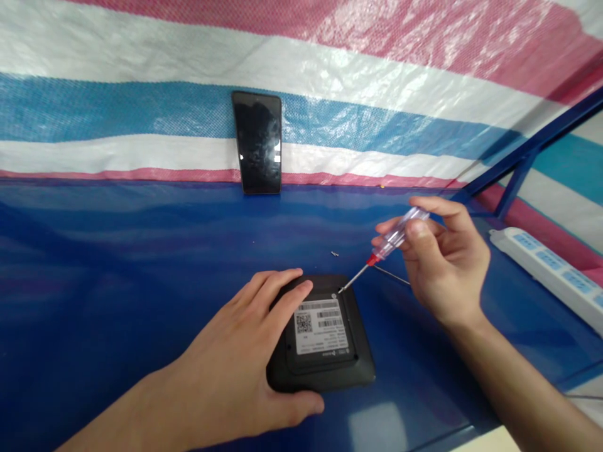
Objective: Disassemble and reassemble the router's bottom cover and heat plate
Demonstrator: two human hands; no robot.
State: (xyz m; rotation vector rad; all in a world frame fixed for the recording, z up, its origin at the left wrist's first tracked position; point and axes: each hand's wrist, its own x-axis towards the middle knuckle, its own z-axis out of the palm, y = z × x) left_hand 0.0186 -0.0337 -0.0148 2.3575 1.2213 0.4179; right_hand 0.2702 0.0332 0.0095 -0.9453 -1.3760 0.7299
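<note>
A small black box (325,364) lies upside down on the blue table (117,263), its white label with a QR code facing up. My left hand (240,364) rests flat on the box's left side, fingers spread, thumb along the near edge. My right hand (443,263) is closed round a screwdriver (386,248) with a clear and red handle. The metal tip touches the far right corner of the box's underside. A tiny loose screw (335,254) lies on the table just beyond the box.
A black phone (257,143) leans upright against the striped tarpaulin (141,113) at the back. A white power strip (549,267) lies at the right. A blue metal frame bar (532,147) slants across the upper right. The table's front edge runs at the lower right.
</note>
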